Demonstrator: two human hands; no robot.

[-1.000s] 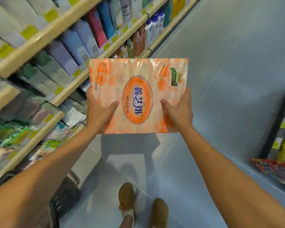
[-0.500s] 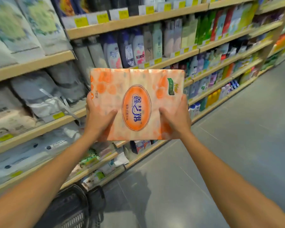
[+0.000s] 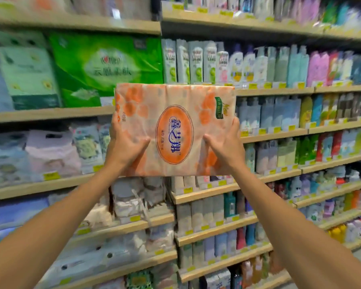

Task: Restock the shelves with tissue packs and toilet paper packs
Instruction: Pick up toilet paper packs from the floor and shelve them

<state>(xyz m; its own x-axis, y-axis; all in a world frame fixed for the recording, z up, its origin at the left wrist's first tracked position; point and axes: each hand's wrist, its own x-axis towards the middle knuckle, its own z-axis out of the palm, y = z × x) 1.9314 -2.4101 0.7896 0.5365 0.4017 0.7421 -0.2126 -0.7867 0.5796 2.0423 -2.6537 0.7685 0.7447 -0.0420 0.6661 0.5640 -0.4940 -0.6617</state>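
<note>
- While you face the shelves (image 3: 50,116), where is the orange tissue pack (image 3: 175,130)?
- I hold it up before them; my left hand (image 3: 125,147) and right hand (image 3: 225,149) grip its two side edges.

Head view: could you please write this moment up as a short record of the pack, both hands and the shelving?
held item: orange tissue pack, held up in front of the shelves, not on one
left hand: grips its left edge
right hand: grips its right edge
behind, left: green pack on a shelf
behind, right: rows of bottles
</note>
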